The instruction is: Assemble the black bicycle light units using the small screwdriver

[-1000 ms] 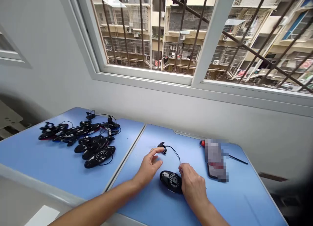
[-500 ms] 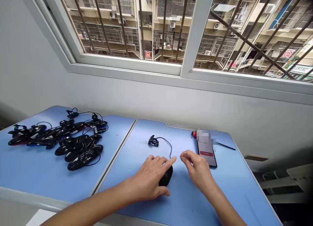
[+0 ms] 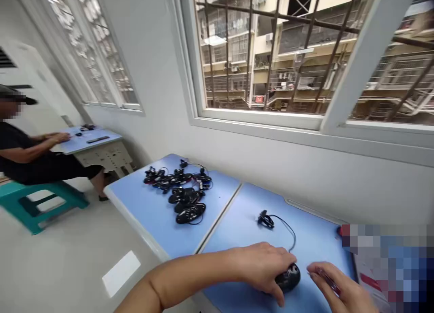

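Note:
My left hand [image 3: 266, 268] is wrapped over a glossy black oval device [image 3: 290, 277] on the blue table, its thumb and fingers on either side. A thin black cable runs from the device to a small black clamp [image 3: 265, 219] lying on the table behind it. Just right of the device, my right hand [image 3: 339, 283] pinches a slim tool with a clear reddish handle [image 3: 327, 280]. The tool's tip is too small to make out. My palm covers the left part of the device.
Several similar black devices with cables [image 3: 183, 191] lie heaped on the left table [image 3: 142, 209]. A phone [image 3: 371, 281], partly blurred out, lies at the right. Farther left, a person [image 3: 20, 146] sits on a green stool [image 3: 30, 204] at another table. A barred window is ahead.
The view has swung left, bringing the seated person and the far table into sight. My left hand stays on the device; the tool in my right hand now shows more clearly.

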{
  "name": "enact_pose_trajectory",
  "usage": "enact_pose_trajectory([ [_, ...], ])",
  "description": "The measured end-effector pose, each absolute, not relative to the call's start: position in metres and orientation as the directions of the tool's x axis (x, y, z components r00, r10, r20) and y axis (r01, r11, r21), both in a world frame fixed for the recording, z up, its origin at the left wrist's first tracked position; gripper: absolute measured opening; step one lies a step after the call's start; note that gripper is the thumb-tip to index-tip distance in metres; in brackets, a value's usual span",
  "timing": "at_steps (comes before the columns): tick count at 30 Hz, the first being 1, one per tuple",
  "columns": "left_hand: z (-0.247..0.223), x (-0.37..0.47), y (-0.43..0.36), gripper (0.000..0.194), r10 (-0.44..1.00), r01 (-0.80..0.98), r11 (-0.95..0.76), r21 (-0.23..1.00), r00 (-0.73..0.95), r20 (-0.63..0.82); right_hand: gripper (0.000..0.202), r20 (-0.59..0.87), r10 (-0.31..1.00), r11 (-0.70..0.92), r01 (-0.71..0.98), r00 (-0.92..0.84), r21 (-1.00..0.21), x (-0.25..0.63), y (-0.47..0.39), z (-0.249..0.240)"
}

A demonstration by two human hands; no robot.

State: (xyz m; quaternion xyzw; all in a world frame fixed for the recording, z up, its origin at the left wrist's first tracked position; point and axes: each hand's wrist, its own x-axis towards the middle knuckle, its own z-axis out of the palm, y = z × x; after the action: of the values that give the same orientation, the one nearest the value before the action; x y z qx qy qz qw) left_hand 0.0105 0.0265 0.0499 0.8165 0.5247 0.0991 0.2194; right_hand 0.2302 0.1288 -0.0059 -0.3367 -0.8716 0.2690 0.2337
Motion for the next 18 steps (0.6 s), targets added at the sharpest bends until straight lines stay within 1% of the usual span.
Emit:
enact_pose_trajectory([
  [2,0.049,0.014,0.019,0.065,0.934,0.801,-0.274,0.533,0.354,-0.051,0.024,0.193,0.717,0.605,0.46,-0.67,-0.65,0.225,0.114,0.012],
  [4,0.048,0.015,0.012,0.067,0.952,0.774,-0.181,0.607,0.293,-0.09,0.021,0.146,0.763,0.547,0.508,-0.63,-0.665,0.219,0.103,0.027],
  [7,0.047,0.014,0.006,0.062,0.946,0.721,-0.107,0.684,0.285,-0.153,0.015,0.049,0.797,0.472,0.57,-0.602,-0.672,0.214,0.093,0.041],
  [10,0.044,0.015,0.001,0.059,0.936,0.687,-0.11,0.718,0.316,-0.159,0.012,0.0,0.806,0.449,0.611,-0.592,-0.652,0.215,0.088,0.048],
  [15,0.039,0.015,0.0,0.06,0.937,0.662,-0.127,0.739,0.323,-0.129,0.011,0.014,0.801,0.502,0.659,-0.598,-0.56,0.219,0.085,0.051],
  [18,0.04,0.014,0.0,0.058,0.938,0.658,-0.127,0.742,0.323,-0.126,0.011,0.009,0.796,0.518,0.674,-0.606,-0.527,0.219,0.084,0.05],
])
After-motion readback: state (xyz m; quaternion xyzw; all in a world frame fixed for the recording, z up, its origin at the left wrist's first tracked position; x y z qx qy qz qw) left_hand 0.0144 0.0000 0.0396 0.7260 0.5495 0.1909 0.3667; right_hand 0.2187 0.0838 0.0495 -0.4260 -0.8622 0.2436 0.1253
